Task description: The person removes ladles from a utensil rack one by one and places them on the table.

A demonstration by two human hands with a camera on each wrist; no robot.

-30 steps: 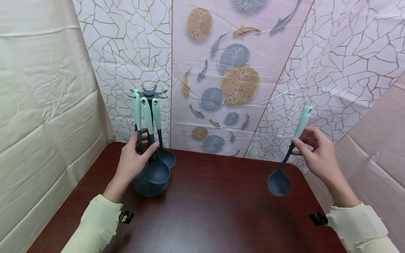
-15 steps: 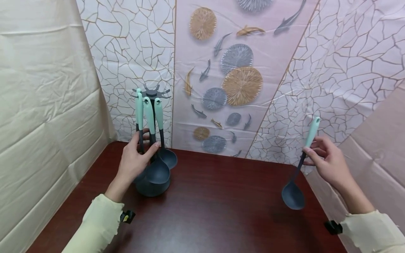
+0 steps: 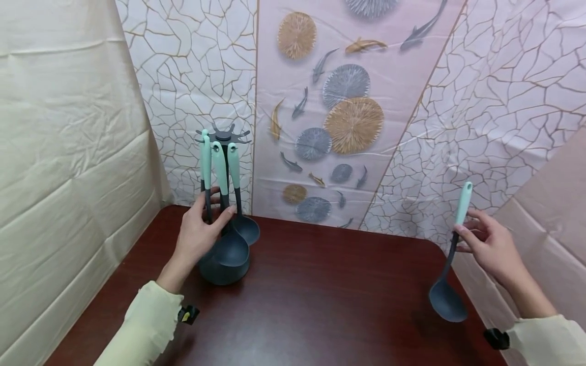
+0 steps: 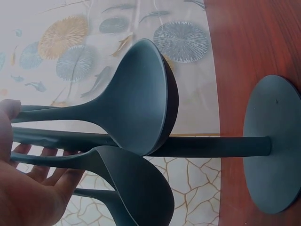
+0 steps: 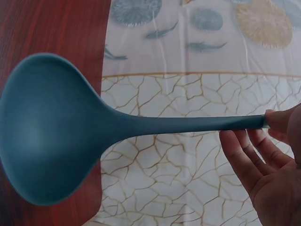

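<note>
A ladle is pinched by the right hand well right of the utensil stand, whose hung handles are gripped by the left hand. Judged from this, the ladle is mid-transfer; setting it down or hanging it calls for a steady hold.

— How many utensils hang on the rack?
— Three, each with a mint-green handle and dark head: one ladle in front, one spoon behind it, and a third whose head is hidden.
— Any off the rack?
— One more ladle, so four utensils altogether.
— Racks and benches?
— One rack, one bench.
— Hands?
— Two: left hand, right hand.
</note>
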